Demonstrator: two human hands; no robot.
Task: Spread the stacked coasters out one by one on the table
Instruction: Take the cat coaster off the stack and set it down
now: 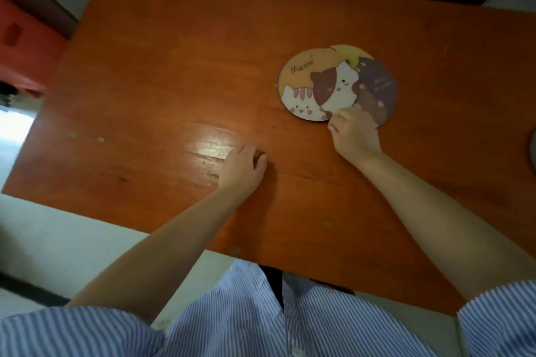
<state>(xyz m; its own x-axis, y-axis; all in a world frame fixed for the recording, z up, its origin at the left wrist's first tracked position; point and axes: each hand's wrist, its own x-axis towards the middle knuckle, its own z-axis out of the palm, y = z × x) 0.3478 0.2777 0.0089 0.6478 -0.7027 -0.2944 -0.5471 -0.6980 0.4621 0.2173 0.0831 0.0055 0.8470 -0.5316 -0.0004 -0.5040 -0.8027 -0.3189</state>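
A loose stack of round coasters lies right of centre on the orange wooden table point(162, 72). The top coaster point(316, 84) shows cartoon cats and the word "Meow". Under it a yellow coaster point(352, 52) peeks out at the back, and a dark purple-brown coaster point(378, 90) sticks out to the right. My right hand point(355, 133) rests at the near edge of the stack, its fingertips pinching the rim of the top coaster. My left hand point(243, 168) lies on the bare table to the left, fingers curled, holding nothing.
A grey round object point(533, 151) is cut off at the right edge of the view. The table's near edge runs just in front of my striped shirt point(261, 322). A red cabinet point(23, 43) stands beyond the table's left side.
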